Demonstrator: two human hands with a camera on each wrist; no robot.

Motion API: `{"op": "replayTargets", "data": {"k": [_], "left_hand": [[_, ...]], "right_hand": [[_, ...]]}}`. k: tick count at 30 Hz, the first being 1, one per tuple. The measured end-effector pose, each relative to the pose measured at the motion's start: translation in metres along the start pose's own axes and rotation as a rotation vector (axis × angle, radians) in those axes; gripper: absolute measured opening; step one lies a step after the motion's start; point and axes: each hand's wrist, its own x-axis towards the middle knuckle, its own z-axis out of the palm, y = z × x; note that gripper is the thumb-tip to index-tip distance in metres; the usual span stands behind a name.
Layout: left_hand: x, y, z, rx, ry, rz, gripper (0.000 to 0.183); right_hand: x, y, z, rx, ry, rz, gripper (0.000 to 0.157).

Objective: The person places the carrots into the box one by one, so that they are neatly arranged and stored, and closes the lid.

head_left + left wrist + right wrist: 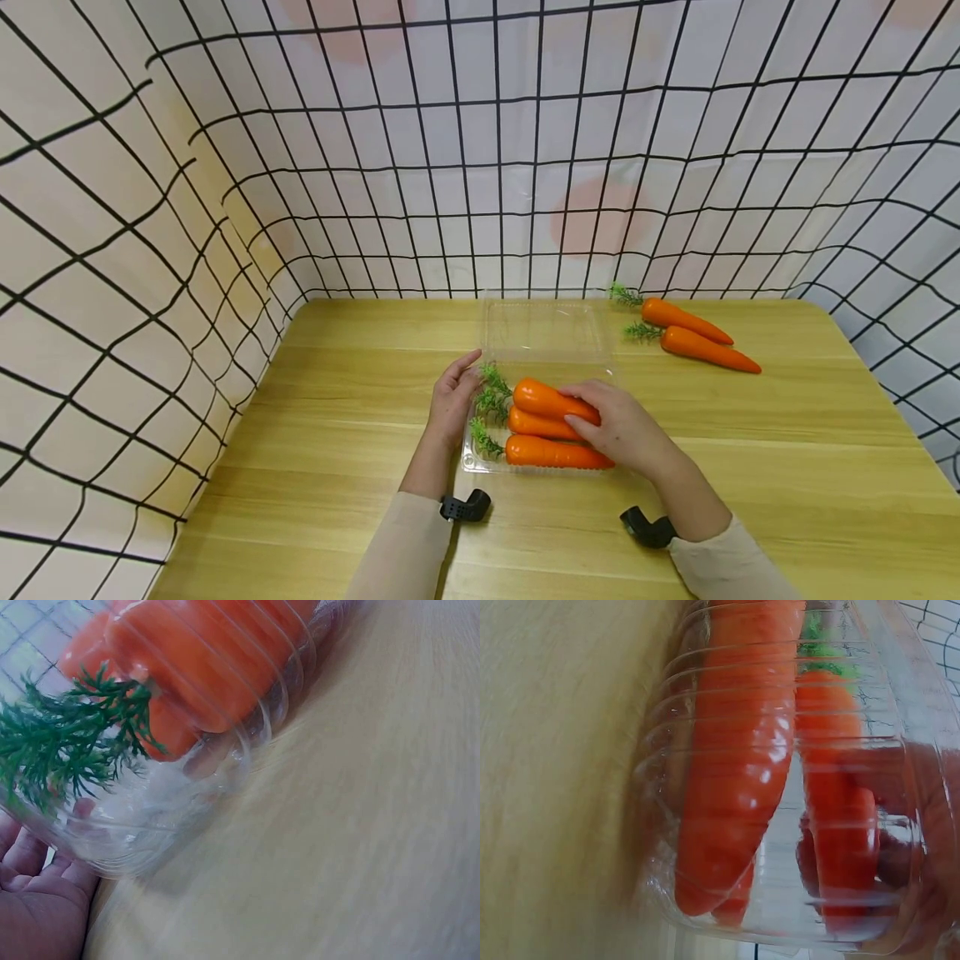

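Observation:
A clear plastic clamshell box point(480, 467) lies in front of me with its lid point(542, 329) folded back. Three orange carrots with green tops are in the box: a front carrot point(551, 452), a middle carrot point(534, 423) and an upper carrot point(538, 398) at the back. My right hand point(617, 421) grips the upper carrot near its tapered end, thumb on the near side. Against the left wall of the box rests my left hand point(451, 402), fingers extended; in the left wrist view the leafy top point(75, 727) hangs near it.
Two more carrots, a rear carrot point(684, 320) and a nearer carrot point(708, 348), lie on the wooden table point(810, 450) at the back right. A white wall with a black grid point(465, 167) encloses the table's back and sides.

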Motion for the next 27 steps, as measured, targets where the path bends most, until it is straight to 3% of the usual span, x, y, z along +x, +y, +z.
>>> {"op": "replayTargets", "data": {"k": [10, 27], "left_hand": [[0.0005, -0.001, -0.0001, -0.004, 0.005, 0.003, 0.046], [-0.0004, -0.0012, -0.0003, -0.021, -0.007, 0.022, 0.045]], "right_hand": [[0.0007, -0.0002, -0.0007, -0.002, -0.033, 0.017, 0.043], [-0.0004, -0.0008, 0.0007, -0.02, -0.001, -0.015, 0.04]]}}
